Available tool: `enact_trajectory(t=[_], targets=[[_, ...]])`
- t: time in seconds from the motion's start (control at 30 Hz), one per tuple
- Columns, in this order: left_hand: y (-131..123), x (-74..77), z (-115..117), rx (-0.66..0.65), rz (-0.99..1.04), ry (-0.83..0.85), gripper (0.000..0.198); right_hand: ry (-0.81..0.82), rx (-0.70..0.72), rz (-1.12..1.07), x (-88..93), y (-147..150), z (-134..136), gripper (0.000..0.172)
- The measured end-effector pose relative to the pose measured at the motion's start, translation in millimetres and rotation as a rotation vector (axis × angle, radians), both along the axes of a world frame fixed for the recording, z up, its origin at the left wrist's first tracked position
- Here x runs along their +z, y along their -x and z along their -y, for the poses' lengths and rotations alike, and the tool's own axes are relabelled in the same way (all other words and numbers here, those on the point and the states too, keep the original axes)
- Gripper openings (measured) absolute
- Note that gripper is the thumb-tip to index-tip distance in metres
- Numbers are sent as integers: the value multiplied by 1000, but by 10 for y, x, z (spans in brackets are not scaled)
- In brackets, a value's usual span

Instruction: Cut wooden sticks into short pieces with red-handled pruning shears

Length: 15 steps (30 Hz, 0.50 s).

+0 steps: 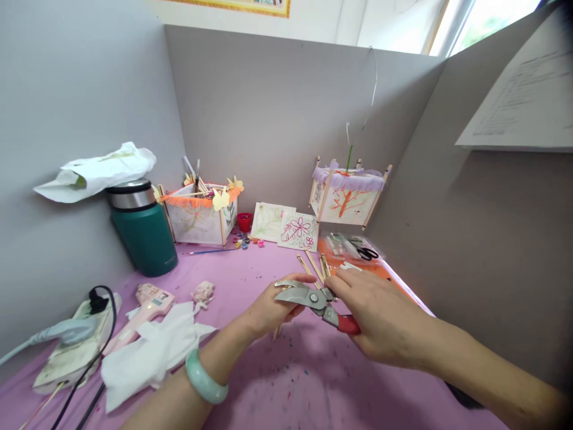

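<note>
Right up close, a pale green bangle (206, 376) rides the wrist of the left hand (268, 310), and that hand is curled around a thin wooden stick (276, 332), whose lower end pokes out beneath the fingers. Across from it, the right hand (380, 319) is closed on the red handles of a pair of cutters (313, 298), index finger stretched along the top. Metal blades point left, sitting right over the left hand's fingertips, jaws slightly parted; whether they touch the stick I cannot tell. Both hands hover low over the purple table (286, 382), which is speckled with paint.

Moving outward now: just behind the cutters lie more loose sticks (313, 266), fanned beside an orange tray (353, 254) with scissors (367, 253) inside a clear bag. To the left, crumpled white tissue (152, 352), a pink glue gun (143, 310) and a power strip (76, 346) with a black plug in it. Further back, a green flask (143, 230) wears a wad of paper on its lid. Beside it stands a paper lantern (201, 215) with orange fringe, then a small red cup (244, 222), two drawn cards (286, 228), and a second lantern (347, 197) with purple fringe against the grey partition (277, 113).
</note>
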<state>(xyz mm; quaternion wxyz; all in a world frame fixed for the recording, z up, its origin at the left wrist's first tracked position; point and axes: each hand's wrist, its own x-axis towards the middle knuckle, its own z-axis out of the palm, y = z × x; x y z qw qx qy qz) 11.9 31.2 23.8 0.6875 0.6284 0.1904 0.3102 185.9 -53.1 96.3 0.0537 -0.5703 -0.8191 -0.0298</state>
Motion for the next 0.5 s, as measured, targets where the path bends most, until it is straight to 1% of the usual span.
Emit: enact_trajectory(t=[0.13, 0.3, 0.5], targets=[[-16, -39, -10, -31, -13, -39, 41, -25, 25, 50, 1, -40, 1, 20], [-36, -65, -6, -49, -14, -18, 39, -65, 46, 112, 23, -104, 10, 24], [-49, -71, -3, -53, -45, -49, 40, -25, 53, 82, 4, -170, 13, 23]])
